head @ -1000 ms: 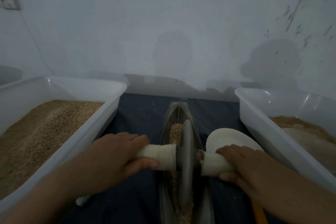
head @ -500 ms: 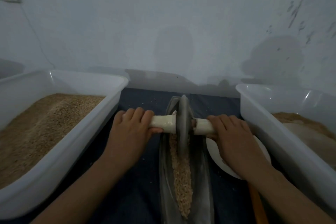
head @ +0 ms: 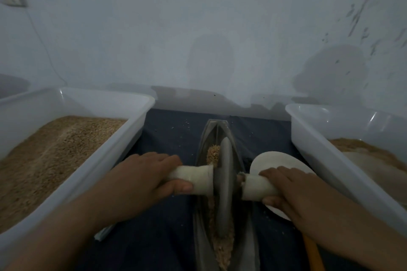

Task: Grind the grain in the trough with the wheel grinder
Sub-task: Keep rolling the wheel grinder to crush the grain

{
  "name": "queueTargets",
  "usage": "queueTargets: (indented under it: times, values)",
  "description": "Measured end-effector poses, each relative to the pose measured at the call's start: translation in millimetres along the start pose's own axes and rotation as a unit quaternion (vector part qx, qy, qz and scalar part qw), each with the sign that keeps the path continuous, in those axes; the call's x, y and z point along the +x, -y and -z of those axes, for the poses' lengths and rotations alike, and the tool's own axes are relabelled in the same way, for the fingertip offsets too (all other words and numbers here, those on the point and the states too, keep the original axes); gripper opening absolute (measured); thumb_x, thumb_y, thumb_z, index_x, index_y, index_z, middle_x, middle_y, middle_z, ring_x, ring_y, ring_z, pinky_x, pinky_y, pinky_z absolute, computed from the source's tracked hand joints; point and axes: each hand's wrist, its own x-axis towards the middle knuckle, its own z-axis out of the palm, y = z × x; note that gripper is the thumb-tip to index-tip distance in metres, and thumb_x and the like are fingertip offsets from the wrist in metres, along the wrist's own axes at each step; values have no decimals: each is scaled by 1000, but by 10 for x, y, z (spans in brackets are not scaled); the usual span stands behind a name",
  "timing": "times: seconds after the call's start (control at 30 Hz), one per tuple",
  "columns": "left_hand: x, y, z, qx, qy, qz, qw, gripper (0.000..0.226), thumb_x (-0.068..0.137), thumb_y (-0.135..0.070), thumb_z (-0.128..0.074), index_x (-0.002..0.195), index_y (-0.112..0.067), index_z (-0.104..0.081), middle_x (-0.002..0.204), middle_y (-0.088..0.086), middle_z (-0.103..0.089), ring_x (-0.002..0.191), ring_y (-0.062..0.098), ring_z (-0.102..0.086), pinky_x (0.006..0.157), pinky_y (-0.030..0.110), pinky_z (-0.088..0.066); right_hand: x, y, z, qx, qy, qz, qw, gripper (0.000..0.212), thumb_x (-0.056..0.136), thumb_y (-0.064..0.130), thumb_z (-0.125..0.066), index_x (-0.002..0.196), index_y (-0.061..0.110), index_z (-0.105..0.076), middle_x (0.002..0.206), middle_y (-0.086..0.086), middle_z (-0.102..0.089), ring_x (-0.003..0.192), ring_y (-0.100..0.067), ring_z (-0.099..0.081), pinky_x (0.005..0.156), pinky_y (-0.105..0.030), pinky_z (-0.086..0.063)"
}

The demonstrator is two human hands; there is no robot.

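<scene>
A narrow boat-shaped metal trough (head: 211,130) lies lengthwise on a dark cloth, with tan grain (head: 213,152) piled in its groove. A grey disc wheel (head: 224,182) stands upright in the groove about midway along it. White-wrapped handles stick out from both sides of the wheel. My left hand (head: 136,178) grips the left handle (head: 193,179). The right handle (head: 257,188) is gripped by my right hand (head: 293,191). More crushed grain (head: 223,251) shows in the near end of the trough.
A white tub (head: 141,116) full of grain stands at the left. Another white tub (head: 312,136) with ground grain stands at the right. A white disc (head: 273,159) with an orange handle (head: 312,251) lies under my right hand. The wall is close behind.
Half a second ago the wheel was near the trough's far end; both hands have pulled it back toward me to the middle, uncovering grain at the far end.
</scene>
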Motion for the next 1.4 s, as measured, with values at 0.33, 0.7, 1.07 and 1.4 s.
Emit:
queueTargets:
  times: [0.33, 0.7, 1.07, 1.4]
  values:
    - [401, -5, -286, 131, -123, 122, 976, 79, 81, -65, -1, 107, -18, -59, 99, 1, -61, 91, 22, -56, 80, 35, -42, 468, -138, -333, -53, -190, -34, 980, 39, 70, 16, -80, 105, 9, -64, 84, -6, -62, 69, -24, -57, 62, -36, -46]
    - [7, 83, -7, -14, 10, -12, 1000, 62, 69, -83, -8, 91, -38, -44, 82, -19, -51, 76, -2, -49, 68, 19, -40, 27, -3, -21, -30, -19, 6, 999, 39, 94, 53, -33, 129, 41, -23, 118, 19, -39, 98, -2, -35, 77, -24, -24]
    - [279, 5, -233, 126, -79, 100, 984, 80, 73, -72, 6, 109, -27, -49, 102, -9, -54, 95, 14, -51, 79, 29, -37, 339, -86, -203, -51, -103, -47, 992, 38, 94, 41, -43, 129, 27, -42, 115, 5, -52, 99, -14, -46, 79, -27, -28]
    - [142, 38, -162, 77, -83, 28, 993, 68, 78, -73, -10, 103, -27, -53, 94, -11, -56, 82, 9, -49, 70, 25, -33, 215, -13, -159, -54, -108, -10, 993, 49, 71, 34, -77, 114, 19, -58, 98, 1, -62, 82, -19, -59, 72, -36, -45]
